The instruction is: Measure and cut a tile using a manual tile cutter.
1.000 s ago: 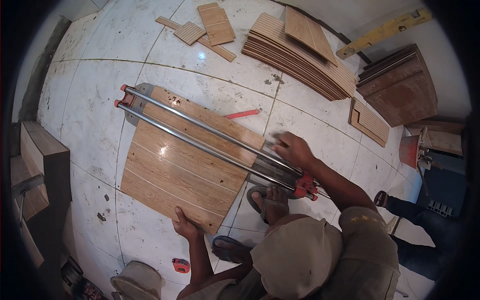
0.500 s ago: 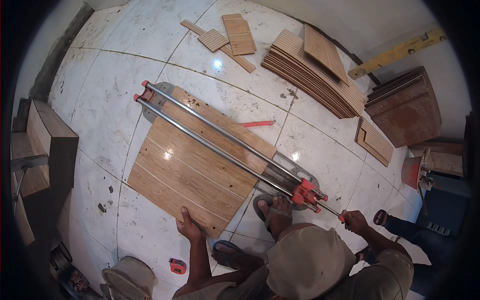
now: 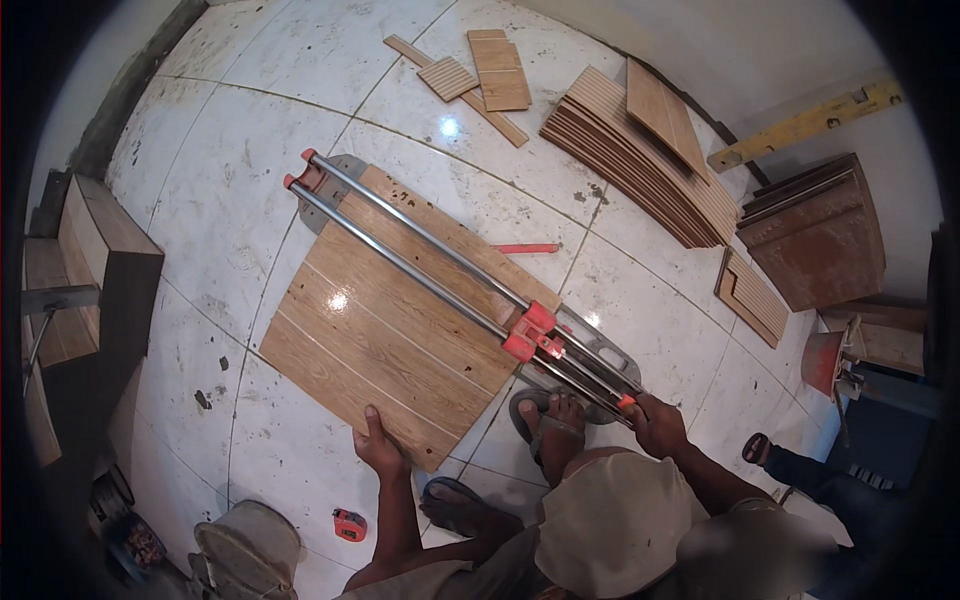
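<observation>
A large wood-look tile (image 3: 390, 350) lies angled in a manual tile cutter with two steel rails (image 3: 410, 260). My left hand (image 3: 382, 448) grips its lower edge, thumb on top. My right hand (image 3: 655, 425) is closed on the cutter's handle (image 3: 628, 403), past the lower right end of the tile. The red carriage (image 3: 532, 330) sits on the rails over the tile's right edge. A thin red tool (image 3: 525, 248) lies just beyond the tile, and a red tape measure (image 3: 349, 524) is on the floor left of my left forearm.
Stacked tiles (image 3: 625, 165), cut pieces (image 3: 497, 72), brown tiles (image 3: 810, 240) and a yellow level (image 3: 795, 127) are at the back and right. Wood-tiled steps (image 3: 110, 240) are left, a bucket (image 3: 245, 540) lower left. Another person's sandalled leg (image 3: 800, 465) is at the right.
My right hand has moved from beside the tile onto the handle, and the carriage has slid up-left along the rails. My left hand stays on the tile's edge. The view has shifted slightly.
</observation>
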### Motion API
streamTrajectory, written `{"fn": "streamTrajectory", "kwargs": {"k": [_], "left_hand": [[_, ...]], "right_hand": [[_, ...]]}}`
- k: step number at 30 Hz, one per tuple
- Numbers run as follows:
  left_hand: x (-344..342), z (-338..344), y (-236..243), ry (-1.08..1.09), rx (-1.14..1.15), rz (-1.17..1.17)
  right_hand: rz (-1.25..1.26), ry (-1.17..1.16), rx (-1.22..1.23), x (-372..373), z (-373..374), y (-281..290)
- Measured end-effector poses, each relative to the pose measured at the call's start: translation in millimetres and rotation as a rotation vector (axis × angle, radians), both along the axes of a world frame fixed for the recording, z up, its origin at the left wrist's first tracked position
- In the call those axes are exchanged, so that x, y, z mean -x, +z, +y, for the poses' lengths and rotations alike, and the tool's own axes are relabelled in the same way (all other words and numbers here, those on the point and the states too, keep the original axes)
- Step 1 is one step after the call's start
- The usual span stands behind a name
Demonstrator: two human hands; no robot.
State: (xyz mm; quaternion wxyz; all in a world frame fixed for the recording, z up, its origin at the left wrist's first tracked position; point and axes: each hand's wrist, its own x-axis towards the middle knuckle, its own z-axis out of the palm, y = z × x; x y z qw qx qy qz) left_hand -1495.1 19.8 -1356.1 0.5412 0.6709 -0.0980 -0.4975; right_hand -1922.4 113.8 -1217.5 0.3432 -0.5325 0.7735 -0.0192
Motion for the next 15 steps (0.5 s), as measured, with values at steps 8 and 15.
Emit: {"fn": "streamTrajectory", "kwargs": {"k": [8,15], "left_hand": [[1.5,2.0,-2.1,0.012,0.03,-0.008],[-3.9,4.4,1.1,0.01,0.034,-0.001]], "right_hand": [[0.037,0.094,0.1,5.7,13.1,-16.1],[0.052,0.055,-0.05,-22.3,-30.7,7.0]]}}
